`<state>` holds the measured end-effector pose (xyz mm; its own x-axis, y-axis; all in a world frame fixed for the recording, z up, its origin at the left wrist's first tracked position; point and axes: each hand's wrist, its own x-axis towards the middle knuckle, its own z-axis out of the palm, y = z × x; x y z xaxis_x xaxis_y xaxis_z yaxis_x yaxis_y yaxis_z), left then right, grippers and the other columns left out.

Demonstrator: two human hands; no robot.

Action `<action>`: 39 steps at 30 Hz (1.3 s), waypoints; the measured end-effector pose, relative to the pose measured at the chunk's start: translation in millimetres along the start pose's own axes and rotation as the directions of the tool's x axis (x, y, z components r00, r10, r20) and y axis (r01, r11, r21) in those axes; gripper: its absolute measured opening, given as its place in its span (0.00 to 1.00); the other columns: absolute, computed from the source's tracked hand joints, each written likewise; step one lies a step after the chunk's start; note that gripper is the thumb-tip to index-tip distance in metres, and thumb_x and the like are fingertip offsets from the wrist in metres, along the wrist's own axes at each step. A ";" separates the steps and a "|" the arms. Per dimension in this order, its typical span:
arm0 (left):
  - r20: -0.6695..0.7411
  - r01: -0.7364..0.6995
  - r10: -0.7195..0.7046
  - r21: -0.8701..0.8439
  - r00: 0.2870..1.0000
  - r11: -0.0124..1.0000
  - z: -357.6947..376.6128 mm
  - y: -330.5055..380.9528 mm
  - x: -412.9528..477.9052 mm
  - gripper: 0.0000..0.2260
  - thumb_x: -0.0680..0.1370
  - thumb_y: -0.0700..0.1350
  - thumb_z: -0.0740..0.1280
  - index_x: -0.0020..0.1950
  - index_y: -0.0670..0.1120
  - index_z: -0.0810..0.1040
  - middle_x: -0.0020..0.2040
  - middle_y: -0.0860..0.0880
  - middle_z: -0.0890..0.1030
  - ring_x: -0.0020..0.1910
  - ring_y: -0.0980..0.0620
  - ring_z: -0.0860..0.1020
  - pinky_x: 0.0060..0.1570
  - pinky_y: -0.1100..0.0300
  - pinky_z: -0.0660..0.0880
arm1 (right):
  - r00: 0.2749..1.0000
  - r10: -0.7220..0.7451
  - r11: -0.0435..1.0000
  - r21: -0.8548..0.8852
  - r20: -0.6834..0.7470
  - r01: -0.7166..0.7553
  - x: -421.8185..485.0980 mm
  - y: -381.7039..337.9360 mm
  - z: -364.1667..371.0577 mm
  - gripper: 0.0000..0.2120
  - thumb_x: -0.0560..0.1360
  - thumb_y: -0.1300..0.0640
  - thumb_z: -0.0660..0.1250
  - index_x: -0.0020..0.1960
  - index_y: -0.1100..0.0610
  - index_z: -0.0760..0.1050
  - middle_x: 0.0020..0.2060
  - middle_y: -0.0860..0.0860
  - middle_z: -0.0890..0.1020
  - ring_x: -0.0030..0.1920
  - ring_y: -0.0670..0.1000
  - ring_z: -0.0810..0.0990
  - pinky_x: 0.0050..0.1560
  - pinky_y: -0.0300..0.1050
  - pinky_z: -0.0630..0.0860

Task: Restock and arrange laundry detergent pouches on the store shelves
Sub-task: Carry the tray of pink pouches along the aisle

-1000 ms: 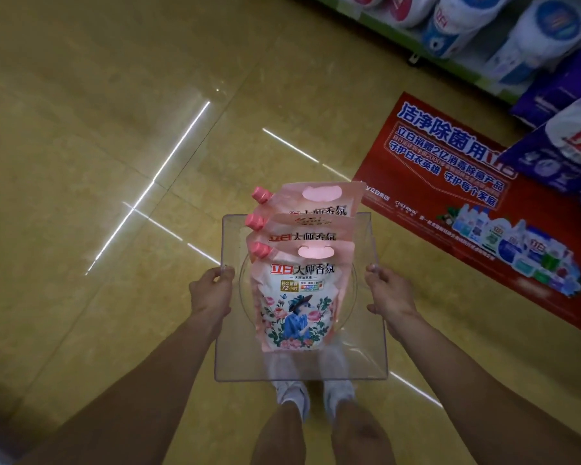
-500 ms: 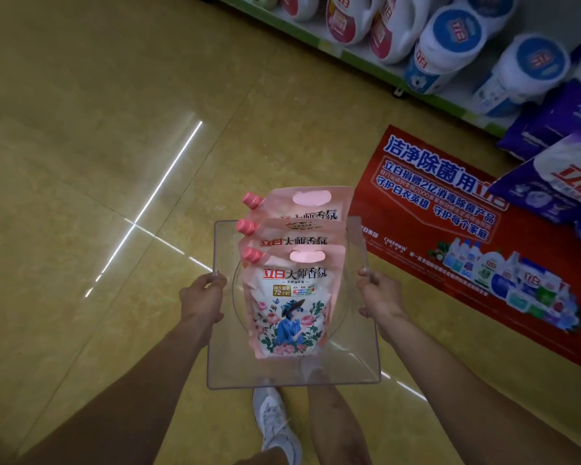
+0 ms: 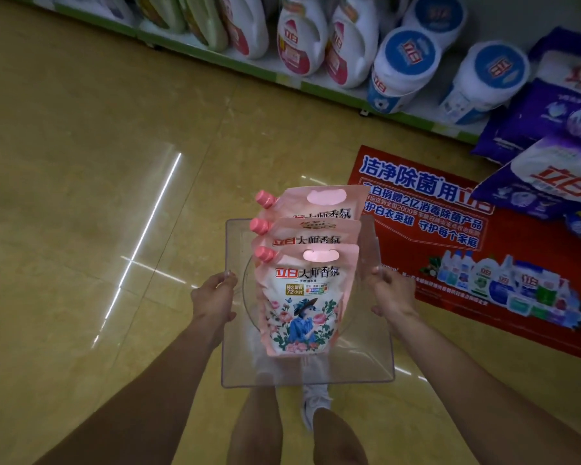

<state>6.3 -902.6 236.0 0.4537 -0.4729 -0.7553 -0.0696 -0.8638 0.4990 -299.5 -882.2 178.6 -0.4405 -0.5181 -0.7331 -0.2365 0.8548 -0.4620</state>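
Below, tiled floor (image 3: 81, 196) stretches wide on the left; one shelf edge (image 3: 316, 83) runs across the top and one red floor sticker (image 3: 450, 236) lies right. One clear tray (image 3: 376, 364): left hand (image 3: 213, 302) and right hand (image 3: 391, 293) each curl round a side rim. Three pink pouches (image 3: 299, 297) lie overlapped inside, midway between both grips.

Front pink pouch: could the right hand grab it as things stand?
Probably not yet. Nothing covers the front pouch, but the right hand and left hand each grip an edge of the clear tray; letting go could tip it.
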 end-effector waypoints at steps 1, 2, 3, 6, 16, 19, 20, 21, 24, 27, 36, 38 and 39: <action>0.011 -0.006 0.006 0.006 1.000 1.000 3.9 9.8 4.4 0.04 0.82 0.49 0.68 0.56 0.53 0.78 0.70 0.44 0.71 0.55 0.44 0.73 0.49 0.47 0.79 | 1.000 -0.004 1.000 0.003 0.000 0.004 3.7 -4.6 -2.3 0.06 0.70 0.41 0.64 0.40 0.30 0.78 0.63 0.55 0.73 0.57 0.59 0.76 0.60 0.63 0.78; 0.025 -0.013 0.013 0.016 1.000 1.000 7.5 18.6 8.7 0.04 0.82 0.49 0.68 0.56 0.53 0.78 0.70 0.43 0.72 0.55 0.44 0.73 0.49 0.47 0.79 | 1.000 0.004 1.000 0.007 -0.006 -0.004 7.2 -7.5 -3.7 0.07 0.71 0.44 0.63 0.41 0.33 0.79 0.64 0.55 0.72 0.56 0.58 0.76 0.60 0.62 0.79; 0.042 -0.019 0.018 0.032 0.999 0.999 12.0 29.0 14.0 0.06 0.82 0.48 0.68 0.58 0.52 0.79 0.69 0.43 0.72 0.55 0.43 0.73 0.50 0.46 0.79 | 1.000 0.017 1.000 0.015 -0.017 -0.017 9.9 -12.9 -6.0 0.07 0.71 0.45 0.64 0.43 0.35 0.80 0.65 0.54 0.71 0.55 0.57 0.76 0.60 0.61 0.79; 0.078 -0.039 0.034 0.067 0.996 0.997 21.6 57.3 27.9 0.14 0.82 0.48 0.67 0.67 0.47 0.79 0.69 0.44 0.73 0.57 0.42 0.73 0.51 0.46 0.79 | 0.999 0.048 0.997 0.067 -0.023 -0.046 15.6 -25.6 -9.8 0.07 0.70 0.45 0.65 0.45 0.39 0.81 0.65 0.53 0.71 0.52 0.55 0.75 0.59 0.61 0.79; 0.188 -0.060 0.041 0.096 0.981 0.994 32.2 144.1 71.5 0.15 0.82 0.46 0.68 0.68 0.47 0.79 0.68 0.46 0.75 0.61 0.43 0.73 0.51 0.47 0.78 | 0.983 0.111 0.990 0.098 -0.144 -0.097 30.7 -81.3 -3.6 0.12 0.75 0.45 0.64 0.55 0.45 0.81 0.63 0.54 0.69 0.57 0.58 0.76 0.62 0.60 0.78; 0.192 -0.062 0.042 0.099 0.980 0.993 31.9 166.7 73.8 0.16 0.82 0.46 0.67 0.69 0.46 0.78 0.63 0.48 0.75 0.61 0.42 0.72 0.54 0.44 0.77 | 0.982 0.120 0.986 0.130 -0.147 -0.101 34.4 -96.0 -1.5 0.12 0.75 0.46 0.65 0.56 0.46 0.81 0.64 0.54 0.70 0.61 0.57 0.75 0.62 0.59 0.78; 0.196 -0.063 0.043 0.096 0.980 0.993 32.4 174.9 75.0 0.15 0.82 0.46 0.67 0.69 0.46 0.78 0.62 0.48 0.75 0.60 0.43 0.72 0.55 0.44 0.77 | 0.981 0.128 0.984 0.139 -0.148 -0.107 37.4 -100.2 -0.2 0.15 0.75 0.46 0.65 0.58 0.47 0.81 0.64 0.54 0.70 0.60 0.56 0.75 0.62 0.59 0.78; 0.198 -0.062 0.042 0.095 0.979 0.994 33.1 182.2 76.4 0.15 0.82 0.46 0.67 0.68 0.47 0.78 0.61 0.49 0.75 0.60 0.43 0.72 0.56 0.43 0.77 | 0.979 0.140 0.982 0.151 -0.147 -0.118 40.1 -104.5 1.1 0.17 0.74 0.44 0.65 0.60 0.47 0.80 0.65 0.53 0.71 0.59 0.56 0.76 0.62 0.59 0.78; 0.201 -0.064 0.038 0.122 0.979 0.990 38.0 197.0 85.5 0.12 0.82 0.45 0.67 0.65 0.49 0.80 0.61 0.50 0.75 0.59 0.44 0.72 0.56 0.44 0.77 | 0.979 0.144 0.980 0.158 -0.144 -0.121 51.1 -110.1 5.0 0.15 0.71 0.39 0.63 0.54 0.41 0.80 0.62 0.54 0.75 0.58 0.55 0.77 0.59 0.59 0.80; 0.198 -0.065 0.040 0.122 0.979 0.990 48.4 210.3 94.8 0.14 0.82 0.46 0.67 0.67 0.47 0.79 0.61 0.47 0.76 0.60 0.42 0.72 0.53 0.45 0.77 | 0.982 0.119 0.984 0.148 -0.147 -0.097 58.0 -131.2 -0.8 0.10 0.75 0.38 0.60 0.42 0.38 0.79 0.53 0.56 0.81 0.53 0.56 0.79 0.56 0.58 0.81; 0.244 -0.074 0.042 0.123 0.969 0.990 87.9 256.7 106.7 0.16 0.83 0.46 0.66 0.70 0.44 0.77 0.62 0.47 0.77 0.62 0.44 0.72 0.56 0.45 0.76 | 0.991 0.033 0.991 0.130 -0.128 -0.017 84.3 -176.7 -35.1 0.15 0.79 0.60 0.62 0.36 0.63 0.77 0.30 0.55 0.79 0.32 0.52 0.78 0.36 0.51 0.76; 0.258 -0.081 0.046 0.128 0.965 0.988 99.5 270.0 103.6 0.16 0.82 0.45 0.67 0.69 0.44 0.77 0.62 0.47 0.77 0.62 0.45 0.72 0.55 0.45 0.76 | 0.989 0.049 0.983 0.181 -0.139 -0.024 94.0 -181.0 -43.9 0.14 0.78 0.61 0.63 0.35 0.60 0.78 0.31 0.55 0.80 0.32 0.51 0.77 0.36 0.48 0.74; 0.268 -0.091 0.053 0.130 0.962 0.987 106.7 277.0 102.1 0.15 0.82 0.45 0.67 0.69 0.44 0.78 0.63 0.46 0.77 0.62 0.44 0.72 0.56 0.44 0.76 | 0.988 0.058 0.975 0.223 -0.143 -0.025 100.3 -184.0 -49.5 0.13 0.78 0.62 0.64 0.36 0.61 0.79 0.32 0.56 0.81 0.33 0.51 0.77 0.36 0.47 0.73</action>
<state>-61.5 -1208.8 251.7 0.1951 -0.5474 -0.8138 -0.2250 -0.8326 0.5062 -343.0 -1090.0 214.8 -0.5729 -0.4578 -0.6798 -0.0263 0.8393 -0.5431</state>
